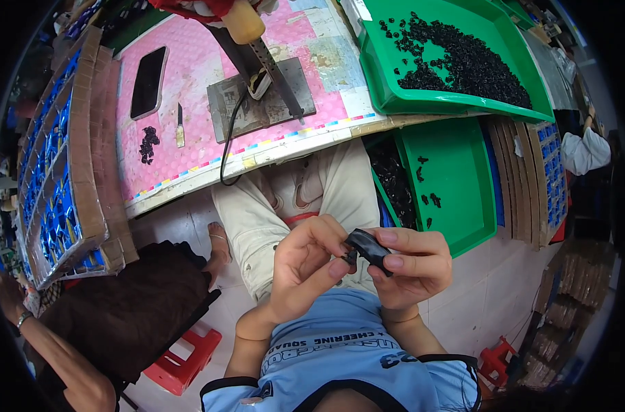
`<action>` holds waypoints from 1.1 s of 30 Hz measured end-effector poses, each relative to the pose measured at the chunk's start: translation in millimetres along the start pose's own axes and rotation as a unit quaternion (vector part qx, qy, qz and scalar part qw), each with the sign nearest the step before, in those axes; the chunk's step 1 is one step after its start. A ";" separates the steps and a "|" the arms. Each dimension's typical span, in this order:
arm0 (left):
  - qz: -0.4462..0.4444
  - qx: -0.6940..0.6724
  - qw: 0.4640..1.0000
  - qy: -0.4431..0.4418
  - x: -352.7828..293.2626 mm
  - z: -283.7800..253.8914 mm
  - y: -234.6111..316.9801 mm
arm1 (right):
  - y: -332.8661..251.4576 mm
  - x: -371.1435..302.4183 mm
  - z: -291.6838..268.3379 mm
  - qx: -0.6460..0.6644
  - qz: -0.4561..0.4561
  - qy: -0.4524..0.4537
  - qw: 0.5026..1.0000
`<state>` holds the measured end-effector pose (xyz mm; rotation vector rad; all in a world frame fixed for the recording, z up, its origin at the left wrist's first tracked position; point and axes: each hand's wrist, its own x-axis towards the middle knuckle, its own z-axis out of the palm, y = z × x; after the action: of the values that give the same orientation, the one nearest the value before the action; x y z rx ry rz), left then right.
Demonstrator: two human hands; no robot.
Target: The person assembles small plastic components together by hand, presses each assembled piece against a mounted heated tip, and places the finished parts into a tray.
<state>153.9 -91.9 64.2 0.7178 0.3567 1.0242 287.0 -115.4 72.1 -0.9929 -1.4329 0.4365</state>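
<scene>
Above my lap, my right hand (pixel 417 266) pinches a glossy, curved black plastic piece (pixel 369 250) between thumb and fingers. My left hand (pixel 305 264) is closed on a small black part (pixel 351 257), pressed against that piece's left end. Fingertips partly cover the small part, so its exact shape cannot be made out. Both hands are in front of the table edge, left of a lower green tray (pixel 456 185) with a few small black parts in it. A larger green tray (pixel 432 51) on the table's right holds a heap of tiny black parts (pixel 463 62).
A bench press (pixel 261 75) stands on the pink-covered table (pixel 189 123), its cable hanging over the edge. Left of it lie a phone (pixel 148 82), a small knife (pixel 180 127) and black bits (pixel 149 145). Partitioned cardboard trays (pixel 86 158) stand left; another person sits beside me.
</scene>
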 end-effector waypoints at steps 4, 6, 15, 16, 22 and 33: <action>-0.041 -0.021 0.999 0.005 -1.3 1.4 2.7 | -0.9 0.6 -1.1 -0.024 -0.046 -0.007 0.999; -0.054 -0.028 0.998 0.004 -1.0 1.7 4.6 | -0.9 0.4 -1.0 -0.035 -0.058 -0.014 0.998; -0.040 -0.030 0.998 0.046 5.6 7.7 4.2 | 3.8 1.8 1.0 -0.057 -0.065 -0.008 0.996; -0.028 -0.011 0.998 0.064 6.7 9.3 5.0 | 5.2 1.5 0.9 -0.062 -0.065 -0.010 0.996; 0.039 0.026 0.995 0.087 5.5 0.1 -4.5 | 9.0 3.6 3.8 -0.027 -0.002 -0.024 0.999; 0.193 0.177 0.963 0.058 4.8 -17.4 -18.3 | 13.8 -3.8 2.8 0.302 0.312 -0.022 0.900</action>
<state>157.9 -87.0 39.3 1.0811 0.5235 1.3938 288.0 -109.9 58.7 -0.9014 -0.8821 1.2970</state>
